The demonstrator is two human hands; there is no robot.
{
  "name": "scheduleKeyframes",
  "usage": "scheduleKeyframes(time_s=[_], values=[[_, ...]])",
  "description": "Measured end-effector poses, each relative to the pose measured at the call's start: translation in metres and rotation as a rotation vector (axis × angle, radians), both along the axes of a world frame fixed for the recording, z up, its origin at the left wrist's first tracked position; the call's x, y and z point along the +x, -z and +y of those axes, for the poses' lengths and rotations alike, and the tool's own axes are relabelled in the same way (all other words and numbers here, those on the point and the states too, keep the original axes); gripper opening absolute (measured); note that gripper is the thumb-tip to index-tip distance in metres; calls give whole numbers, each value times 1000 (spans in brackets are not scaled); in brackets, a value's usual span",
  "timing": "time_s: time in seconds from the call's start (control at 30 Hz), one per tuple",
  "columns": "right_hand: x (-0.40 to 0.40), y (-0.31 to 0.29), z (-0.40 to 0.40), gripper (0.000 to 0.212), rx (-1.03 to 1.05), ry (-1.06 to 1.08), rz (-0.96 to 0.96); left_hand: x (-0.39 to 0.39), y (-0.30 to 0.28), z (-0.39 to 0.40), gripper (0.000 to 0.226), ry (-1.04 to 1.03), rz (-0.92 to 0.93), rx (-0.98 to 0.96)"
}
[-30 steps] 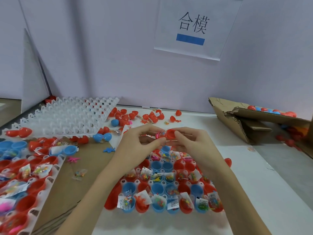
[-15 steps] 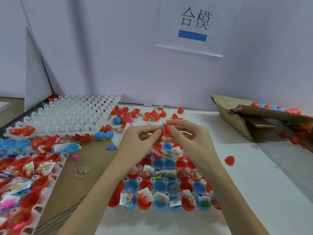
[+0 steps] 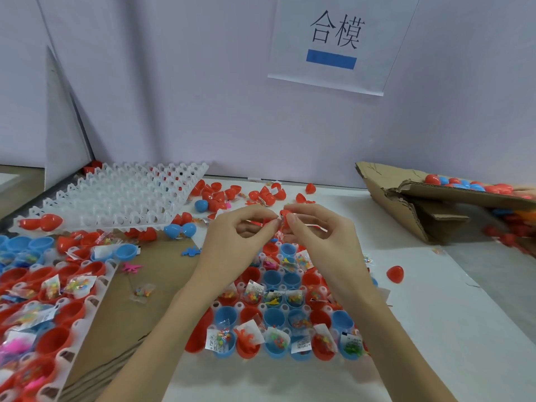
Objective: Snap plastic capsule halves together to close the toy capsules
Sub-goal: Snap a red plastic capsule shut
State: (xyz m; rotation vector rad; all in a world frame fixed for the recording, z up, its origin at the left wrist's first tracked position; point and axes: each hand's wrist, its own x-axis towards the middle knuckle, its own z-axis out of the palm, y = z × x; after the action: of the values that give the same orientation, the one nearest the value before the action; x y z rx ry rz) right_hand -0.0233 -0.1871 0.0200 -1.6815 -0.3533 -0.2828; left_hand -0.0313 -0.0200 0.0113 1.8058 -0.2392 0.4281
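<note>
1. I am pinching a red capsule between both hands at the centre of the frame, my left hand closing thumb and forefinger on its left side and my right hand gripping it from the right, so I can press the halves together.
2. I am holding it up over the filling tray, just above centre-bottom, probably so the next filled half is within easy reach.
3. The cardboard box at the right edge is holding red and blue capsules, likely finished ones.
4. An empty white tray is lying at the upper left.
5. My fingertips are covering the capsule's seam, so I cannot tell whether it is snapped; a bit of wrapper seems to be poking out beside it, blurred.
</note>
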Motion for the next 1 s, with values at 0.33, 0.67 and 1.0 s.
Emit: scheduleKeyframes(time_s=[0.33,0.67,1.0], values=[[-3,4,6,21,-183,37,-125,-2,0,2,24,-88,11,-62],[0,1,0,17,-109,45,-79,-5,-6,2,16,5,-36,16],[-4,0,5,21,-172,78,-154,0,-3,7,10,-60,36,-76]])
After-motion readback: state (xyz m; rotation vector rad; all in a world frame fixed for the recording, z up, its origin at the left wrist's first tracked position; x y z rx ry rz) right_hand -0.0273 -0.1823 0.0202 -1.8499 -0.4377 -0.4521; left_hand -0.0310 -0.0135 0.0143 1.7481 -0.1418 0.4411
